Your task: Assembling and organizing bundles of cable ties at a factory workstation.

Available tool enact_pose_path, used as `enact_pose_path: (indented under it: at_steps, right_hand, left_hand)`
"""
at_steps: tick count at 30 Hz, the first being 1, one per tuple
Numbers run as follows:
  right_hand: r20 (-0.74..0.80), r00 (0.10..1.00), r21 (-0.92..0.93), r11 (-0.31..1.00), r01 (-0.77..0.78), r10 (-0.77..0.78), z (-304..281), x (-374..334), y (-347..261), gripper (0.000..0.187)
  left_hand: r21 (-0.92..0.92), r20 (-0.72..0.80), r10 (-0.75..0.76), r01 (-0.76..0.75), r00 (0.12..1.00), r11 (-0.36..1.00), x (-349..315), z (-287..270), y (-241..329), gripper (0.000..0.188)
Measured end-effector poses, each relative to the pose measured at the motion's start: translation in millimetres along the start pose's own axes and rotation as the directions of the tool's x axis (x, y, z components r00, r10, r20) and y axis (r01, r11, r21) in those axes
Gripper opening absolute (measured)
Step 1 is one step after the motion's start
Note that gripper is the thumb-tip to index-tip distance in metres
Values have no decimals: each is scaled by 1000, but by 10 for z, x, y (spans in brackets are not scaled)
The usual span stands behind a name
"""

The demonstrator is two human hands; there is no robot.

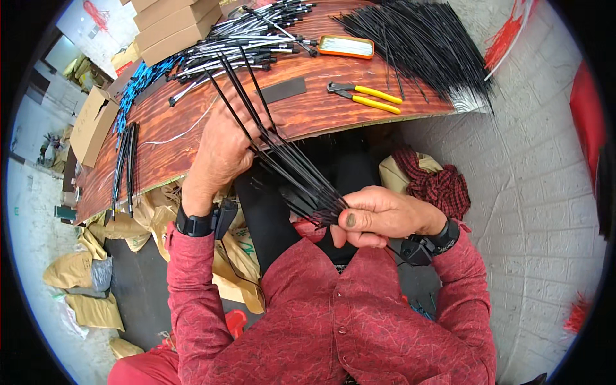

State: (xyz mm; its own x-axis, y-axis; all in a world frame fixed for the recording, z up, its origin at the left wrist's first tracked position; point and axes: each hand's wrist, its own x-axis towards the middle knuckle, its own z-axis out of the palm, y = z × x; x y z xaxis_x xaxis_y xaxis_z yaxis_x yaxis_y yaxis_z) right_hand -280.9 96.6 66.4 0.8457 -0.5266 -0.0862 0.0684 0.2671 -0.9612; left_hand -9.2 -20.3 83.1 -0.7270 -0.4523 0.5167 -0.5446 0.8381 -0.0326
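Note:
A bundle of long, thin black rods [298,168] slants across my lap, its lower end gathered in my right hand [385,215]. That hand is closed, with the thumb pressed along the bundle. My left hand [224,144] is at the upper part, where several rods lean away from the others between its thumb and fingers. The fingertips there are blurred and partly hidden. Beyond the left hand, the rods' free ends stick up over the table edge. What the rods are for their kind I cannot make out.
On the wood-patterned table [192,122] lie yellow-handled pincers [366,96], a dark flat bar [282,90], an orange-rimmed tin [346,46] of white sticks, a large black rod pile [423,48], silver-and-black rods [237,42], blue pieces [138,86] and cardboard boxes [176,29]. A white wall [513,160] stands at right.

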Motion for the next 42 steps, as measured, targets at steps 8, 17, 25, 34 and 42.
enact_pose_path:
  at_steps: [8,17,25,34,42]
  right_hand:
    - [87,994,-31,997,-66,69,-84,168,68,50]
    - [71,994,237,967,-93,78,-157,408,341,72]
    - [101,993,567,816,-110,64,-196,561,500,73]
    - [-312,950,275,955,109,-19,-196,650,452,45]
    - [-348,931,247,948,202,-108,-245,791,193,42]
  left_hand:
    - [6,-64,-63,63,996,998,-49,-161,-55,41]
    - [35,-65,-187,190,980,981,-339,11,-170,28]
    - [10,-94,-263,265,960,964,-472,54,-224,24]
    - [7,-166,-396,403,903,915,-754,170,-80,20]
    - [-421,148,-620,617,770,665,-957,718,375,14]
